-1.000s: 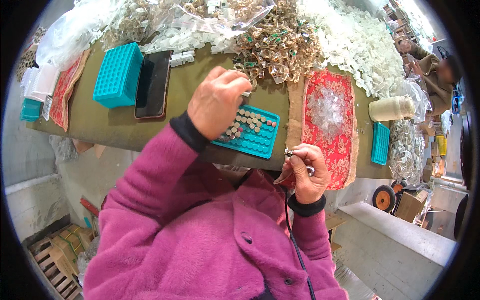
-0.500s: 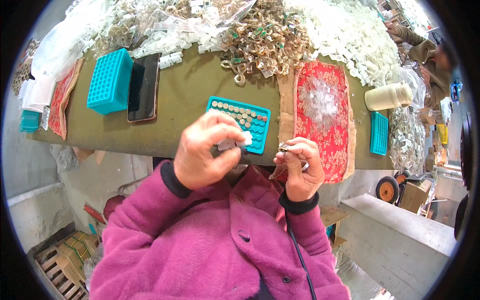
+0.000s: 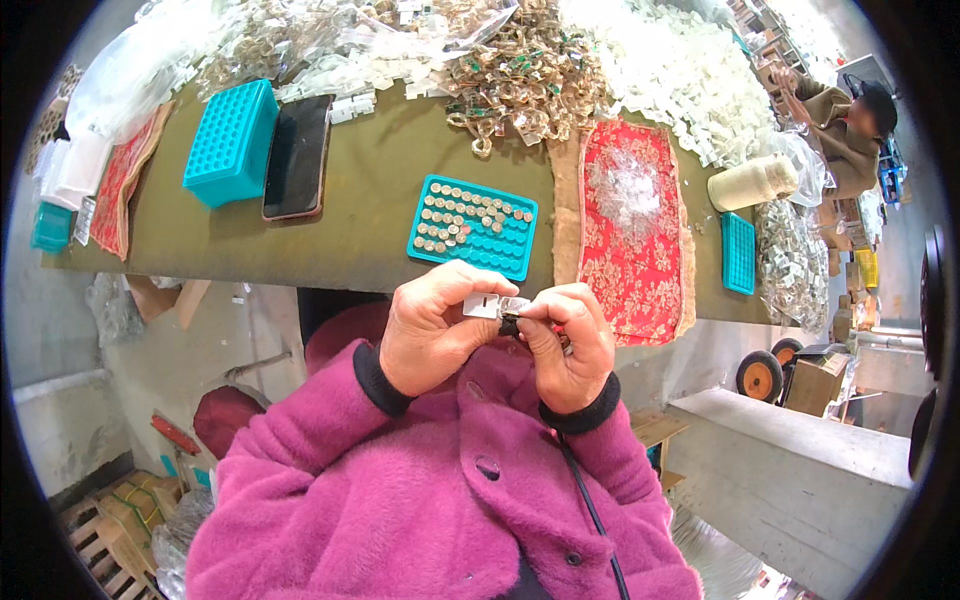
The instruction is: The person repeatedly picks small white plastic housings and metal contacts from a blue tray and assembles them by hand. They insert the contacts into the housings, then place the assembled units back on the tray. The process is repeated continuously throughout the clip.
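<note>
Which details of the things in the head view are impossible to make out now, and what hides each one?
All in the head view:
Dark piece: mostly covered by fingers of the right hand.
White piece: its underside, hidden behind its upper face and the left hand.
Discs: surface markings, too small.
Cable: lower end, cut off by the bottom edge.
</note>
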Motion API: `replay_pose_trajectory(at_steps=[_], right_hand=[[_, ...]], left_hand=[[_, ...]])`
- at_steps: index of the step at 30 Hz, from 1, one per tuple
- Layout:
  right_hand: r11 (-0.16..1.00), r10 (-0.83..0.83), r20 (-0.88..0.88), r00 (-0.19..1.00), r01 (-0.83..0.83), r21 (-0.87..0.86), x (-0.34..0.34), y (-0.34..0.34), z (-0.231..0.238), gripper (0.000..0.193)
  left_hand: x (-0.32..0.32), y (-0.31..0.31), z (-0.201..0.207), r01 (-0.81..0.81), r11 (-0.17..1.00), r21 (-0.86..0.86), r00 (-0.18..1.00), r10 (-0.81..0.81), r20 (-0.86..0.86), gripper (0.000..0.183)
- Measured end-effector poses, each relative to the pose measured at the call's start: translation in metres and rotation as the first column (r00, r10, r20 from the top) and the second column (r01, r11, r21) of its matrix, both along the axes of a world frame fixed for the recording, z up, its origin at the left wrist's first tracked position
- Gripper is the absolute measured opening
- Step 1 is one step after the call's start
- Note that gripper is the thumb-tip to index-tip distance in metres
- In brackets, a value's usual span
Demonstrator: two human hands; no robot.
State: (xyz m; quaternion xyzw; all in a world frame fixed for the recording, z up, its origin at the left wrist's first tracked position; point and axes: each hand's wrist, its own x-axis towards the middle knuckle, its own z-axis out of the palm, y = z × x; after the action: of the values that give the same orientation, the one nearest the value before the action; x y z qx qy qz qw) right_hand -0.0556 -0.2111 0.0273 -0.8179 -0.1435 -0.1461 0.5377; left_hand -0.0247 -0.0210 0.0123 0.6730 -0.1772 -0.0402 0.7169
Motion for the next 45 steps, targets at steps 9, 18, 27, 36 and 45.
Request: replay_pose_trajectory(at_steps=[9,18,27,36,45], right_hand=[[0.983,0.169,-0.049,0.984,-0.165,0.076,-0.016,-0.006,0.002,0.024],[0.999,0.009,0.12,0.993,-0.005,-0.037,-0.029,0.007,-0.005,0.029],[0.994,-0.003,0.081,0.997,0.012,-0.111,-0.027,0.002,-0.009,0.022],[0.999,-0.01,-0.046,0.999,0.009,-0.035,-0.017,-0.001,-0.023,0.018],[0.781,0.188,-0.436,0.88,0.136,0.61,-0.01,-0.001,-0.017,0.019]], left_hand=[[-0.023,0.01,-0.001,0.096,0.856,-0.509,0.839,-0.344,-0.421,0.031],[-0.028,0.014,-0.003,0.05,0.866,-0.497,0.827,-0.315,-0.466,0.03],[-0.032,0.007,-0.004,0.001,0.893,-0.45,0.863,-0.228,-0.45,0.031],[-0.023,0.001,-0.012,-0.156,0.964,0.217,0.949,0.085,0.303,0.033],[-0.019,-0.008,-0.013,-0.047,0.9,-0.432,0.923,-0.126,-0.362,0.033]])
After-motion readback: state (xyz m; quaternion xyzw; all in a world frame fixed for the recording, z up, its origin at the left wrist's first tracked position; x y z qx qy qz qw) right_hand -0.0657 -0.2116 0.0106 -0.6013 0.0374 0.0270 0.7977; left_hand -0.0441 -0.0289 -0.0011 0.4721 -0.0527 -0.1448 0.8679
